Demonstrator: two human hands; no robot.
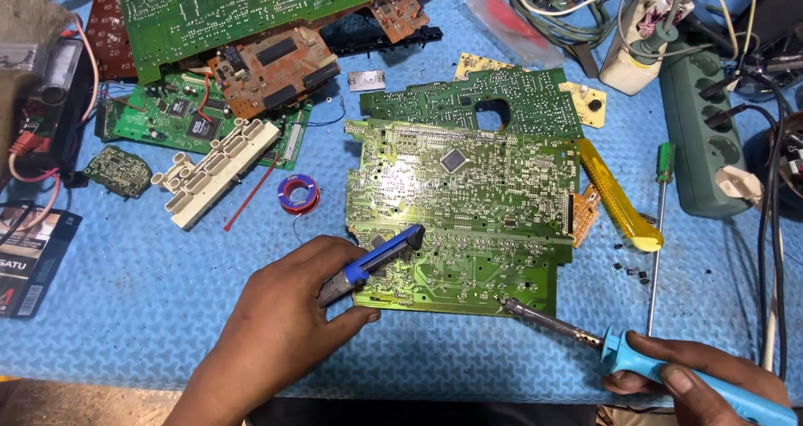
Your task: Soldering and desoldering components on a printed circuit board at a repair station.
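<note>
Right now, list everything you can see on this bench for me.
large circuit board: one, green, centre of mat
other boards: several, green and brown, piled upper left
solder spool: one, red and blue, left of large board
yellow-handled tool: one, right of board
screwdriver: one, green handle, far right
power strip: one, green, upper right
foam mat: one, blue
left hand: holds blue and black desoldering pump
right hand: holds blue-handled soldering iron, tip at board edge

Blue foam mat (167,309), green circuit boards (468,217), solder spool (298,193), screwdriver (657,242)
</note>
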